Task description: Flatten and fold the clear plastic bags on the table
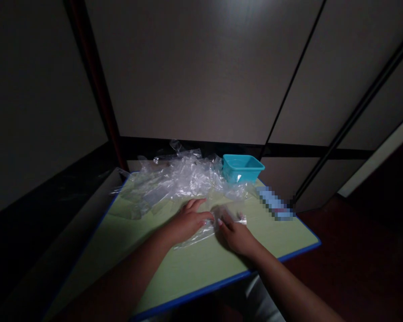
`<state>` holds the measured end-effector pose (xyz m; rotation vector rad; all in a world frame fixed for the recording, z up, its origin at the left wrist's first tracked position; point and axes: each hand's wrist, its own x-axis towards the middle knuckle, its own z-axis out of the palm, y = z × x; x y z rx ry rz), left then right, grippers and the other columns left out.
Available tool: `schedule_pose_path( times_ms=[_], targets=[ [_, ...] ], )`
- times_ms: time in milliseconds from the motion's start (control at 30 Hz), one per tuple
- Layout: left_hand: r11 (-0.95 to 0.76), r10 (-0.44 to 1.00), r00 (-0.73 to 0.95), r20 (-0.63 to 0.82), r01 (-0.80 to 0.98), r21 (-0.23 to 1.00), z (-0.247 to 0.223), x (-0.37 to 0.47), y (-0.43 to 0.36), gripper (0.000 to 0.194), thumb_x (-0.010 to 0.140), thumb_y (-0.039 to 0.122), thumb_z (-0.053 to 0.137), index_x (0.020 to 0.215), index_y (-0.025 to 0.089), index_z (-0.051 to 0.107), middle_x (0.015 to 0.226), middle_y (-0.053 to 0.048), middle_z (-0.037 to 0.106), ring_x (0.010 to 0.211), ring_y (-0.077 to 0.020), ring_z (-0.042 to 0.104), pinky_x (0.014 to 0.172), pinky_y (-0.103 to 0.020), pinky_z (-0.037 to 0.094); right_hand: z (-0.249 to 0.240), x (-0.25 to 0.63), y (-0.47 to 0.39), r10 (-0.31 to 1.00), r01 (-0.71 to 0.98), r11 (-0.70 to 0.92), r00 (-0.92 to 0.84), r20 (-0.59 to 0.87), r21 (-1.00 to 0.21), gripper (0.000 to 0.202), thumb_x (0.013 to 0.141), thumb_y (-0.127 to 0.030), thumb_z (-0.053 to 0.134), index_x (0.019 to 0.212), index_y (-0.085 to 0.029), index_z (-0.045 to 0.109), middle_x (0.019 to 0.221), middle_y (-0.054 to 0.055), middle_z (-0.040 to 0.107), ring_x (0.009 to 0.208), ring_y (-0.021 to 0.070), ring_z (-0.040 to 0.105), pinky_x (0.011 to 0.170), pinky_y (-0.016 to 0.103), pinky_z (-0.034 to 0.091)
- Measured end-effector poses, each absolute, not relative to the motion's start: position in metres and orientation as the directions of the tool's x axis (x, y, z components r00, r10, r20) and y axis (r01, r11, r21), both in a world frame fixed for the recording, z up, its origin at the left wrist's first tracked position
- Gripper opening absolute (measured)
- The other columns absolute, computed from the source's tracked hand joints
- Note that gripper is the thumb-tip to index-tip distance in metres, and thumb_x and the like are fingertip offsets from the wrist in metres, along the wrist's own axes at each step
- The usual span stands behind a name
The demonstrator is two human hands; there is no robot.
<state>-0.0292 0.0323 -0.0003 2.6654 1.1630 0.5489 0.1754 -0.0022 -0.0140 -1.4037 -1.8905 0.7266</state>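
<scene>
A clear plastic bag (201, 233) lies flat on the light green table in front of me, between and under my hands. My left hand (188, 221) rests over its left part, thumb and fingers spread apart, gripping nothing. At the bag's right part is my right hand (237, 236), with thumb and fingers bent together on the film; the exact pinch is partly hidden. Just beyond my hands, a loose heap of crumpled clear plastic bags (191, 176) spreads across the back of the table.
A turquoise plastic basket (243, 169) stands at the back right, touching the heap's edge. A blurred-out flat bluish item (275, 205) lies near the right edge. The green table (174, 277) has a blue rim and stands against pale panels (201, 80).
</scene>
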Motion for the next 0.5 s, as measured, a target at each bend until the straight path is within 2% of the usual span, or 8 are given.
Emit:
schedule_pose_path(
  times_ms=[100,167,233,333,433,500],
  targets=[
    [-0.692,0.721,0.632,0.284,0.659,0.293,-0.002,-0.03,0.033,0.035,0.081,0.012,0.055,0.109,0.033,0.06,0.143,-0.001,0.029,0.13,-0.0252,0.024,0.105,-0.043,0.026,-0.016,0.164,0.004,0.988,0.396,0.145,-0.099,0.114,-0.907,0.042,0.083,-0.053,0.049,0.102,-0.02,0.066,0.1,0.012,0.067,0.104,0.0295,0.055,0.098,0.05,0.029],
    [-0.699,0.715,0.636,0.29,0.656,0.284,-0.003,-0.03,0.034,0.032,0.082,0.013,0.056,0.108,0.031,0.061,0.142,-0.002,0.03,0.129,-0.0257,0.025,0.105,-0.043,0.027,-0.014,0.157,0.005,0.99,0.309,0.133,-0.093,0.109,-0.942,0.042,0.082,-0.056,0.048,0.089,-0.019,0.068,0.09,0.011,0.067,0.091,0.0273,0.058,0.091,0.046,0.036],
    [-0.703,0.711,0.64,0.29,0.654,0.278,-0.002,-0.03,0.034,0.027,0.082,0.014,0.056,0.104,0.028,0.062,0.141,-0.003,0.033,0.129,-0.0259,0.026,0.104,-0.044,0.028,-0.011,0.149,0.004,0.984,0.301,0.156,-0.13,0.122,-0.941,0.043,0.084,-0.056,0.045,0.082,-0.019,0.067,0.085,0.01,0.067,0.085,0.0257,0.058,0.088,0.045,0.038],
    [-0.699,0.715,0.64,0.282,0.657,0.281,-0.001,-0.029,0.034,0.026,0.08,0.01,0.054,0.1,0.024,0.063,0.14,-0.005,0.034,0.129,-0.0254,0.025,0.104,-0.043,0.029,-0.006,0.14,0.002,0.965,0.272,0.219,-0.203,0.167,-0.937,0.041,0.083,-0.056,0.045,0.089,-0.022,0.067,0.086,0.007,0.066,0.093,0.0261,0.056,0.092,0.045,0.036],
    [-0.69,0.724,0.634,0.271,0.663,0.29,-0.002,-0.029,0.034,0.028,0.078,0.008,0.052,0.099,0.023,0.062,0.142,-0.006,0.033,0.13,-0.0258,0.024,0.104,-0.044,0.029,-0.005,0.136,0.005,0.944,0.097,0.275,-0.218,0.25,-0.956,0.046,0.081,-0.057,0.049,0.11,-0.024,0.061,0.101,0.006,0.064,0.112,0.0252,0.047,0.1,0.043,0.03],
    [-0.692,0.721,0.635,0.275,0.662,0.286,-0.003,-0.03,0.035,0.023,0.078,0.009,0.053,0.095,0.022,0.062,0.142,-0.006,0.032,0.13,-0.0262,0.024,0.103,-0.045,0.03,-0.006,0.136,0.009,0.953,-0.025,0.221,-0.206,0.221,-0.975,0.051,0.079,-0.059,0.05,0.114,-0.023,0.059,0.107,0.007,0.063,0.112,0.0248,0.048,0.1,0.042,0.03]
  ],
)
